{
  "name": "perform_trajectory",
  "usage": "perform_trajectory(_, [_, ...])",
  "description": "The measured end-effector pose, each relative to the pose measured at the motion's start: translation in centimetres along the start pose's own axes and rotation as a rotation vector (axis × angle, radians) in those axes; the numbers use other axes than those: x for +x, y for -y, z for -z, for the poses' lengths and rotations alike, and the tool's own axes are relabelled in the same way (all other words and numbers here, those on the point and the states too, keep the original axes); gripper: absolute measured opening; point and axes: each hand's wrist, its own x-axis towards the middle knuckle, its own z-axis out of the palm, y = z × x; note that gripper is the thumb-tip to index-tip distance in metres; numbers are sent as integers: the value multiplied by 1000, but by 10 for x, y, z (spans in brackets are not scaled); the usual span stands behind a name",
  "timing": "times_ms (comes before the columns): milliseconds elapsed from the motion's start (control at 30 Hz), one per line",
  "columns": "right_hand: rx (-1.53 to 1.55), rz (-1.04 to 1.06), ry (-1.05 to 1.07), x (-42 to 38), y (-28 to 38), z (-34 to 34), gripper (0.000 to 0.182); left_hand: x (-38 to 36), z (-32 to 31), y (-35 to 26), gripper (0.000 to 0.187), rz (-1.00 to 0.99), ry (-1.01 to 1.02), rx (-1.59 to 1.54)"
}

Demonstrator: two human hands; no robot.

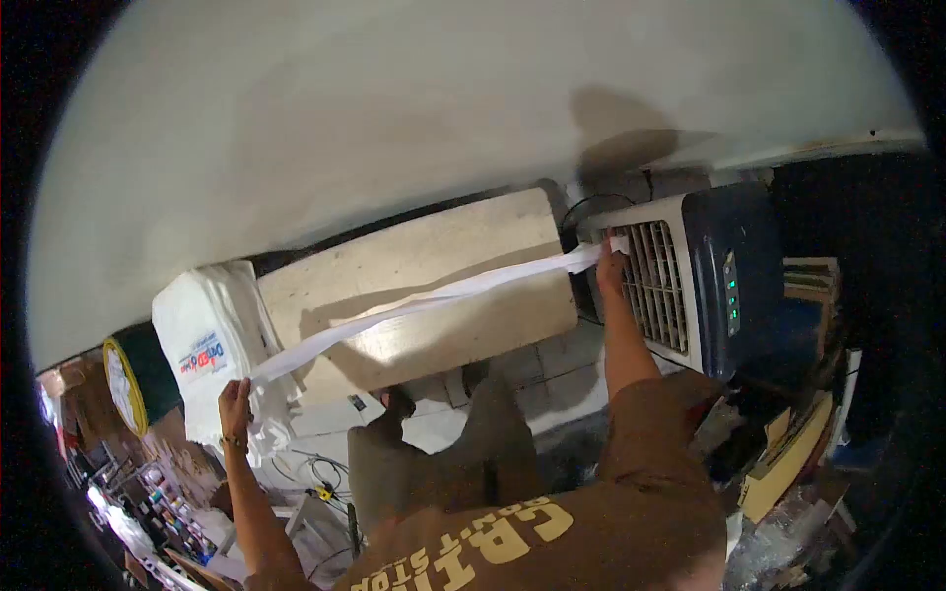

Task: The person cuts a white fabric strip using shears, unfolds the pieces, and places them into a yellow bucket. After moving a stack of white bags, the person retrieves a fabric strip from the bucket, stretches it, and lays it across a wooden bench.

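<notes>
A long, narrow white plastic strip is stretched above a pale wooden board. My left hand is closed on the strip's left end, beside a stack of white printed plastic bags that hangs over the board's left end. The strip's other end is in my right hand, closed in front of the grille of an air cooler. Between the two hands the strip runs slightly slanted, higher at the right, and casts a shadow on the board.
Behind the board stands a pale wall. A green roll with a yellow rim is at the left. Cables and cluttered items lie at lower left. Cardboard pieces and clear plastic are at lower right. Tiled floor shows below the board.
</notes>
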Motion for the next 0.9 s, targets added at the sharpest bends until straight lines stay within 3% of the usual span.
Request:
perform_trajectory(33, [9, -5, -11, 5, -2, -5, 53, -1, -7, -9, 30, 37, 6, -20])
perform_trajectory(100, [-78, -382, 89, 13, -10, -23, 57, 0, -18, -18, 30, 4, 22, 16])
perform_trajectory(167, [-245, -220, 452, 9, -16, -32, 69, 5, -27, -19, 31, -22, 45, 54])
perform_trajectory(200, [-236, -232, 447, 3, -15, -37, 69, 10, -25, -17, 31, -33, 42, 84])
perform_trajectory(367, [494, -579, 272, -60, 7, -50, 67, 8, -18, -27, 31, -91, 20, 194])
perform_trajectory(400, [497, -594, 256, -69, 12, -43, 67, 6, -21, -37, 31, -40, 17, 219])
perform_trajectory(467, [357, -314, 385, -83, 28, -22, 53, 35, -15, 2, 31, -95, 69, 312])
perform_trajectory(500, [356, -325, 367, -91, 38, -10, 53, 47, -13, 14, 32, -138, 103, 400])
perform_trajectory(533, [311, 11, 107, -98, 52, 4, 42, 28, -25, -24, 29, -71, 127, 446])
perform_trajectory(567, [250, 345, -150, -105, 66, 24, 32, 36, -30, -17, 29, -82, 138, 445])
perform_trajectory(633, [205, 413, -250, -123, 128, 109, 33, 73, -38, 28, 25, -311, -36, 646])
perform_trajectory(667, [168, 488, -342, -128, 155, 147, 34, 87, -42, 34, 30, -229, -15, 663])
perform_trajectory(700, [46, 523, -465, -127, 159, 175, 34, 82, -51, 22, 30, -239, -11, 664])
perform_trajectory(767, [-64, 498, -657, -129, 161, 248, 33, 61, -88, -21, 42, -272, -276, 1001])
perform_trajectory(833, [-110, 338, -857, -143, 134, 306, 35, 60, -119, -43, 53, -262, -157, 932])
perform_trajectory(900, [-40, 209, -1143, -168, 96, 331, 36, 105, -170, -1, 53, -498, 42, 657])
